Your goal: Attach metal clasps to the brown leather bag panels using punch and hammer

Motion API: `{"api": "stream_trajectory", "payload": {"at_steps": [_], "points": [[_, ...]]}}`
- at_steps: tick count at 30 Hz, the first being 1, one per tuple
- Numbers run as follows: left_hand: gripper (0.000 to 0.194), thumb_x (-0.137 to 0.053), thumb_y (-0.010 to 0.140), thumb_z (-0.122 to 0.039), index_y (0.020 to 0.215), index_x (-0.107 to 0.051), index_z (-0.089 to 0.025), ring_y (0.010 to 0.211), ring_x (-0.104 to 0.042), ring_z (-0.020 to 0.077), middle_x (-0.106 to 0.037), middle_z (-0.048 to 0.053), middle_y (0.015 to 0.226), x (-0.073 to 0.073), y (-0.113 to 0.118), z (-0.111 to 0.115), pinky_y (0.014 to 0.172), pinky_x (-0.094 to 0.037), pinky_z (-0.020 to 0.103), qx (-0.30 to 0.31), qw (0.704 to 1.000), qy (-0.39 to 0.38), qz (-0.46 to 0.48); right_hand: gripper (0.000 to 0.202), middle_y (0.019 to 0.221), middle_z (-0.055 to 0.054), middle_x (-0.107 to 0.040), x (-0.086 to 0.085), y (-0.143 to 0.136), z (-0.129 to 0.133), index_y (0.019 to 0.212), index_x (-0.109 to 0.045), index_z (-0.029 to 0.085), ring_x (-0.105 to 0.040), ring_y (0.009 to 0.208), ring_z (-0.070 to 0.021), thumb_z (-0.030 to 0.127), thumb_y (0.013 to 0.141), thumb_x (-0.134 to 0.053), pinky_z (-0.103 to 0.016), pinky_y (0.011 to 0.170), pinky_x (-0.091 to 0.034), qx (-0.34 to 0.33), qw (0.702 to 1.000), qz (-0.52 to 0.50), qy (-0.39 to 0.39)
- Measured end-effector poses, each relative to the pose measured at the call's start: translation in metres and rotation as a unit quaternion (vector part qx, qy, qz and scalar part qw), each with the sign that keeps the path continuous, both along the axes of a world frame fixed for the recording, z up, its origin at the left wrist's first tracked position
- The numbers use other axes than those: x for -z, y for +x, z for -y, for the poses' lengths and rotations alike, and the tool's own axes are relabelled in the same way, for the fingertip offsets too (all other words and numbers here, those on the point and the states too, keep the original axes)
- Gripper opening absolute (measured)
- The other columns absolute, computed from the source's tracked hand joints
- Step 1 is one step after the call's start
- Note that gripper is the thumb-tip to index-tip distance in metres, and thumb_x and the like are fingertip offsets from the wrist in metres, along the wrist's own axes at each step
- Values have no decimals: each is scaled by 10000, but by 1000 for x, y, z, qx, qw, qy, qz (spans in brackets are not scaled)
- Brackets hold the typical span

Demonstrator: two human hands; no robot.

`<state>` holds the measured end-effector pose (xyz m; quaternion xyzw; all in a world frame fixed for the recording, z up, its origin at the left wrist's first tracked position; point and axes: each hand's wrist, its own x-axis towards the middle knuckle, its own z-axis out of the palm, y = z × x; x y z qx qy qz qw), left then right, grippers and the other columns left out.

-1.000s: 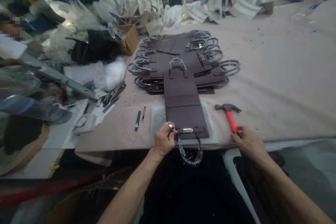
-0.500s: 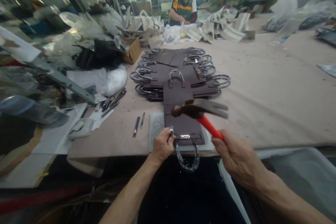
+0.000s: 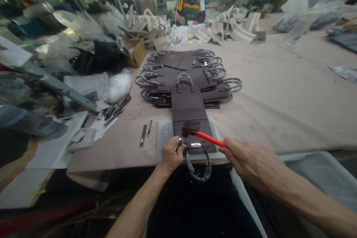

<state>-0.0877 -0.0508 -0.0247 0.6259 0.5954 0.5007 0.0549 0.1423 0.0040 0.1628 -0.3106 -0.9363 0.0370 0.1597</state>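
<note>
My right hand [image 3: 244, 156] is wrapped round the red handle of a claw hammer [image 3: 210, 139], whose blurred head is low over the lower part of a dark brown bag panel [image 3: 187, 100]. My left hand [image 3: 171, 155] pinches a short shiny metal punch [image 3: 180, 140] upright at the panel's left edge, just below the hammer head. To the right of it, a shiny metal plate [image 3: 195, 145] sits on the panel. A plastic-wrapped bag handle [image 3: 208, 173] hangs over the table's front edge. Beneath the panel lies a pale slab [image 3: 164, 139].
Beyond the panel lies a stack of similar brown bag pieces [image 3: 164, 78] with wrapped handles. Two slim tools [image 3: 143, 135] lie to the left, among scattered small bits. A cardboard box [image 3: 138, 52] and plastic bags stand farther left. Across the table sits another person [image 3: 191, 7].
The hammer has swung down and left, bringing its head close to the punch. My left hand keeps the punch at the same place on the panel.
</note>
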Motion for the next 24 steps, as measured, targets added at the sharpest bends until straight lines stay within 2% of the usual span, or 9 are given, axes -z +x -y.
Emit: {"api": "stream_trajectory", "payload": {"at_steps": [5,8,11,13,15,17,19,21,24], "points": [[120,-574,891,-115,962,-634,-191,906,-699,199,-707,64,937,2,-1,0,835,-576,295,4,1000,-5,-10,344,540,24,-511,1,0,3,810,-479,233,-432,418,-133,353,1079,-302,-288,460,-259,29,994,-103,28],[91,-575,900,-121,910,-629,-193,852,-694,189,-691,50,869,2,-1,0,798,-578,281,8,1000,-12,-23,298,512,33,-490,9,5,-1,789,-472,236,-365,396,-132,338,1047,-361,-315,463,-158,3,1000,10,-25],[142,-569,907,-114,1008,-638,-185,936,-701,198,-710,66,958,3,-1,1,858,-579,298,9,1000,-6,-27,281,539,25,-499,20,18,-19,792,-479,233,-366,437,-131,411,1002,-425,-306,493,-162,79,986,64,-132],[161,-574,908,-116,1039,-636,-184,965,-701,205,-713,72,994,5,-1,1,882,-576,312,6,1000,-3,-23,334,560,19,-496,34,29,-35,763,-463,230,-408,480,-131,460,996,-400,-280,501,-233,145,962,25,-231],[136,-579,908,-128,1016,-636,-188,946,-701,207,-709,65,971,5,-3,1,865,-578,313,9,1000,-6,-20,373,574,22,-485,56,41,-49,751,-463,224,-428,486,-124,477,1000,-348,-260,496,-301,210,916,-25,-342],[114,-581,909,-142,997,-633,-194,925,-698,206,-699,57,948,5,-5,1,838,-578,310,21,1000,-19,-14,377,588,25,-484,84,54,-59,785,-496,216,-428,458,-120,463,1005,-316,-256,472,-339,289,866,-48,-405],[110,-578,913,-151,998,-628,-199,926,-695,204,-692,55,954,4,-7,2,834,-575,312,33,999,-37,-4,359,616,3,-514,111,67,-66,818,-535,199,-466,470,-138,422,1004,-324,-275,481,-379,352,846,-43,-398],[109,-583,918,-164,1009,-629,-201,943,-691,204,-691,59,980,2,-8,2,847,-574,318,41,998,-54,8,305,720,-70,-590,132,77,-68,844,-572,175,-567,602,-193,382,984,-398,-322,571,-447,386,848,-32,-361],[159,-602,922,-192,1075,-643,-201,942,-688,201,-694,65,1012,-2,-10,4,862,-577,329,43,996,-77,19,244,1101,-205,-639,148,77,-63,1042,-623,142,-617,993,-312,339,934,-530,-436,835,-492,366,893,-36,-260]]}}
